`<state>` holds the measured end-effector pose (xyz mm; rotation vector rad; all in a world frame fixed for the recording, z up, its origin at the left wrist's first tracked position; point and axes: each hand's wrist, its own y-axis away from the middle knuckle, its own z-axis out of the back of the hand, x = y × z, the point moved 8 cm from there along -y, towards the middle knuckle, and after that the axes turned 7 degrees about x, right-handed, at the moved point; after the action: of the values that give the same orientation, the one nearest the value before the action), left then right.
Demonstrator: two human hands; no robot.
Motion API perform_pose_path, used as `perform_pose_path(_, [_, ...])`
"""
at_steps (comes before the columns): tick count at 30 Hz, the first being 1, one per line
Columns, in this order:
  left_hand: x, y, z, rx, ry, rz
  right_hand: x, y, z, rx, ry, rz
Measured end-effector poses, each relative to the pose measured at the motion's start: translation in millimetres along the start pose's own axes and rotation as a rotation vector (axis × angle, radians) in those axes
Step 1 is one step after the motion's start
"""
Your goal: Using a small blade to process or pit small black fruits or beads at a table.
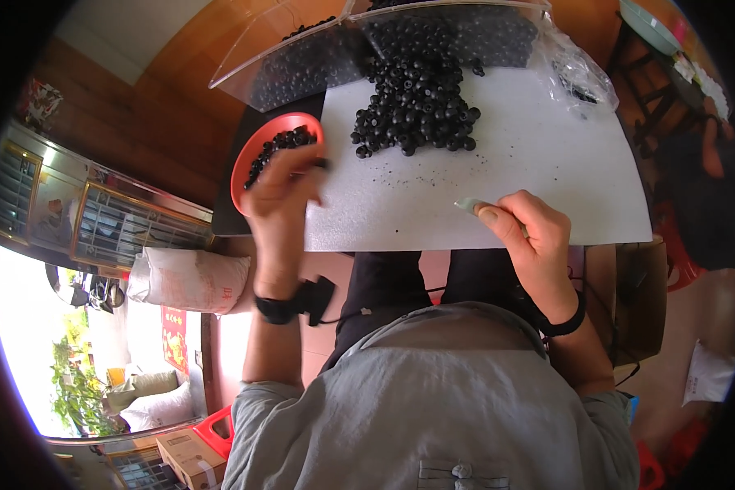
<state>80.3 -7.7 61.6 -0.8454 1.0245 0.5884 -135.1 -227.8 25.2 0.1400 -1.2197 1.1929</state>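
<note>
My left hand (276, 204), smeared by motion, is raised over the near edge of a red bowl (238, 181) of small round black pieces. One black round piece (322, 163) shows at its fingertips, seemingly pinched there. My right hand (537, 233) is closed over the near part of the white board (563, 171). Between its thumb and forefinger is a small pale green object (467, 204) with a tapered tip; its exact kind is unclear. Farther off on the board lies a heap of round black pieces (420, 106), some with a light spot.
Two clear bins (273, 77) holding more black pieces stand along the far edge. A crumpled clear plastic bag (576, 69) lies at the board's far right. Dark crumbs dot the board. A white sack (189, 280) stands at left; another person's arm (712, 147) shows at far right.
</note>
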Motion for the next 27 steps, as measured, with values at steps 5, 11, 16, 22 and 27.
perform_pose_path(5, [-1.2,-29.5,39.7,0.003,-0.704,-0.243,3.8,-0.4,-0.4,0.016,-0.013,0.088])
perform_pose_path(11, [3.9,-27.0,-70.9,0.247,-0.787,-0.338,-1.5,1.0,2.6,0.009,-0.052,0.055])
perform_pose_path(16, [28.8,-54.6,-88.9,0.256,-0.896,-0.222,9.0,3.1,1.5,0.007,-0.006,0.104])
perform_pose_path(22, [35.0,-36.3,-100.3,0.439,-0.888,-0.215,6.7,4.6,-1.0,0.011,0.006,0.112])
perform_pose_path(27, [27.3,-27.8,-109.1,0.486,-0.825,-0.273,3.6,3.0,-0.6,0.009,0.006,0.109])
